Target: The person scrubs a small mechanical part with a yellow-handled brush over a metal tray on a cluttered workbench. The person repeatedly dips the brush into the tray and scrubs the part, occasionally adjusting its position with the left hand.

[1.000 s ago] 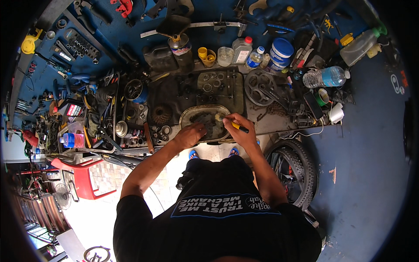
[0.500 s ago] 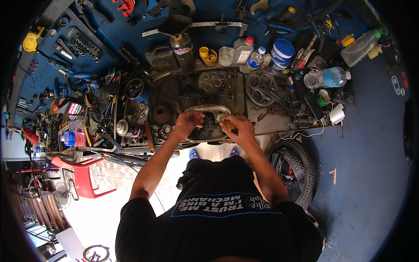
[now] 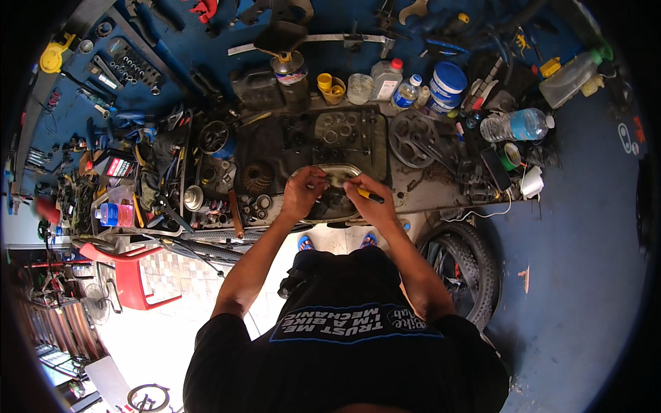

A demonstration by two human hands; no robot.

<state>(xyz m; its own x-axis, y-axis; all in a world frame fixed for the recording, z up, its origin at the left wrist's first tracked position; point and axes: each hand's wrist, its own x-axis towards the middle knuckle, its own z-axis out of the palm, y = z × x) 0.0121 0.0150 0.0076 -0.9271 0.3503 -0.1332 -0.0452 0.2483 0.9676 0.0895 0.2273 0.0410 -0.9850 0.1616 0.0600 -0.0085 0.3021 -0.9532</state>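
Note:
Both hands are over an oval metal pan [image 3: 350, 169] with dark, murky contents at the bench's front edge. My right hand [image 3: 380, 212] is closed around a brush with a yellow and black handle [image 3: 370, 195]; its pale bristle end points left, toward the other hand, and is blurred. On the pan's left side my left hand [image 3: 300, 195] is closed in a pinch. A small dark part seems to be between its fingertips, but its kind cannot be made out. The hands are close together, just apart.
Behind the pan lies a dark mat [image 3: 275, 131] with small metal rings and parts. A cassette of sprockets [image 3: 258, 177] sits left, a crankset [image 3: 413, 140] right. Bottles and a blue-lidded tub [image 3: 446, 86] line the back. Bicycle tyres [image 3: 475, 268] stand below the bench's right end.
The brush in my right hand has tilted, so more of its handle shows to the right. My left hand has shifted slightly right, closer to the brush.

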